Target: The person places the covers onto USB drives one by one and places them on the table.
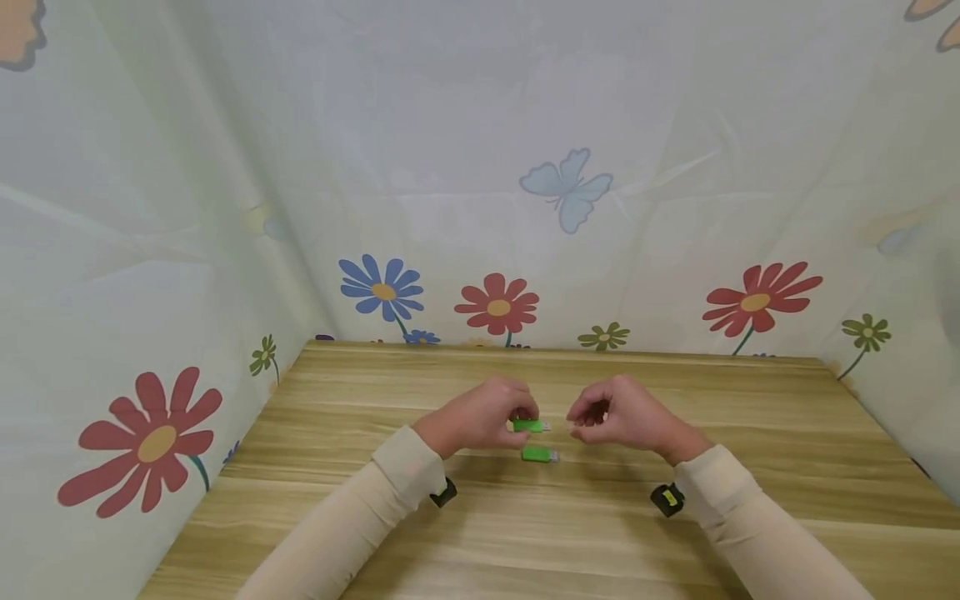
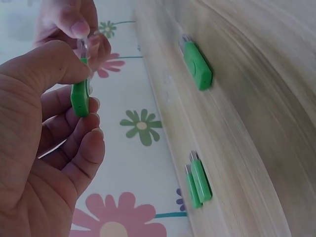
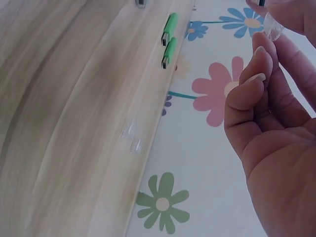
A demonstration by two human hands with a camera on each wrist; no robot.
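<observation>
My left hand [image 1: 486, 414] pinches a green USB stick [image 2: 80, 96] between thumb and fingers, its metal plug toward the right hand. Opposite it, my right hand [image 1: 633, 419] holds a small clear plastic cap [image 3: 272, 27] at its fingertips. In the left wrist view the cap is close to the plug and overlaps it. A second green USB stick [image 1: 538, 455] lies on the table just below the hands, plug to the right. Two more green USB sticks [image 2: 201, 180] lie side by side farther back; in the head view the left hand hides them.
Two clear caps [image 3: 129, 129] lie near the far edge of the wood-grain table [image 1: 360, 392]. Behind the table and at its sides hangs a pale sheet [image 1: 450, 125] printed with flowers. A small black device [image 1: 667, 498] sits at the right wrist.
</observation>
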